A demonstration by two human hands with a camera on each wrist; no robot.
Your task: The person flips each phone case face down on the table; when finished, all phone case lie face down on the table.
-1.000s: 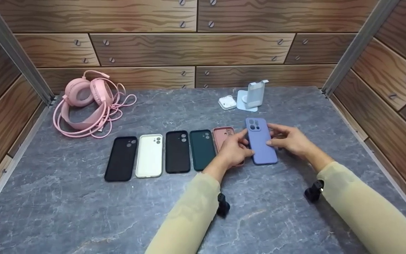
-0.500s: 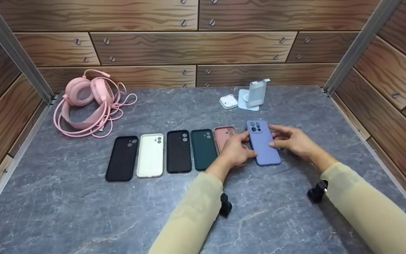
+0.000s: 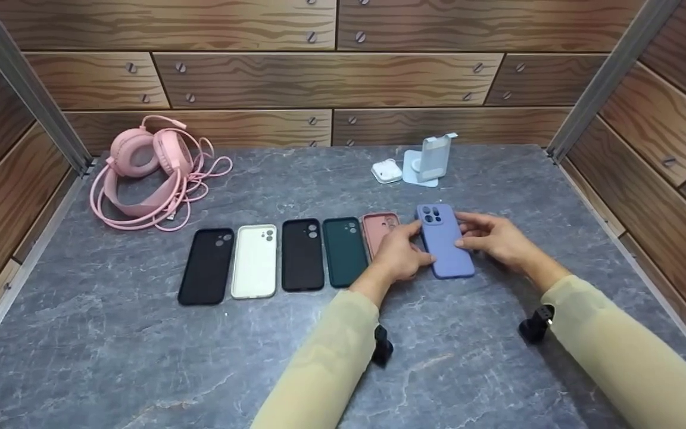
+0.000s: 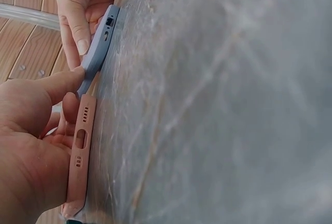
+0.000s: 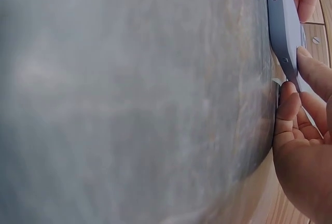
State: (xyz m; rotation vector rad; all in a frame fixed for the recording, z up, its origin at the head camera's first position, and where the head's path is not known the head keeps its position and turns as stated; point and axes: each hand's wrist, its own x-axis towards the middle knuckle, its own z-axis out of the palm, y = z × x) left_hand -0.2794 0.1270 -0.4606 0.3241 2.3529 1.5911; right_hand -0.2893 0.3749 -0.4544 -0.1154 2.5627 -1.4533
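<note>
At the row's right end: a lavender phone case (image 3: 445, 250), held on both sides above a grey marbled tabletop (image 3: 158, 351).
Left hand (image 3: 398, 257): thumb and fingers gripping the case's left edge, the hand covering part of a pink phone case (image 3: 374, 226).
Right hand (image 3: 501, 243): thumb and fingers pinching the right edge.
Row, from the left: black phone case (image 3: 205, 268), white phone case (image 3: 254, 262), second black case (image 3: 302, 256), dark green phone case (image 3: 343, 253), then the pink one.
Background: pink headset (image 3: 171, 154), small white case (image 3: 386, 171), pale blue phone stand (image 3: 434, 159).
</note>
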